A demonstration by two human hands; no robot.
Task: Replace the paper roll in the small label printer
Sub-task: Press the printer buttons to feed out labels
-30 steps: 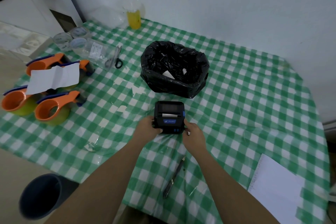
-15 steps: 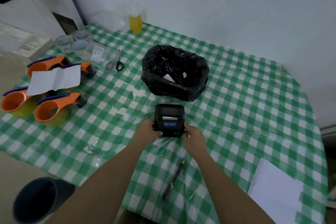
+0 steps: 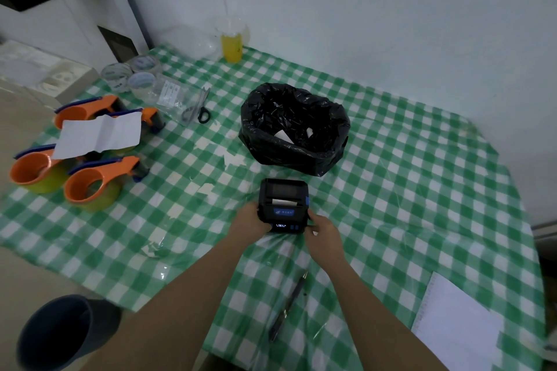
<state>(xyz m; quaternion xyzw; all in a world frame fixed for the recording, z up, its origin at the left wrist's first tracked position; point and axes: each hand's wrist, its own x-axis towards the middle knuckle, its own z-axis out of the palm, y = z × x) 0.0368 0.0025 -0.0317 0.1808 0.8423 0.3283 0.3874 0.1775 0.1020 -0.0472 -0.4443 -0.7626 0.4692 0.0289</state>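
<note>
Printer on checked cloth, lid closed | left hand grips its left side | right hand grips its right | bin behind

Dim, bluish, even light; soft focus, wide-angle bending at edges.

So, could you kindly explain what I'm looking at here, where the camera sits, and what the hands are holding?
There is no robot here. The view comes from a camera on a person's head, looking down at their own arms. The left hand and right hand grip the sides of a small black label printer, with white paper showing at its slot. It rests on a green checked tablecloth. Around it lie a black bag-lined bin, orange tape dispensers, scissors, a pen, a notepad and a yellow drink.
</note>
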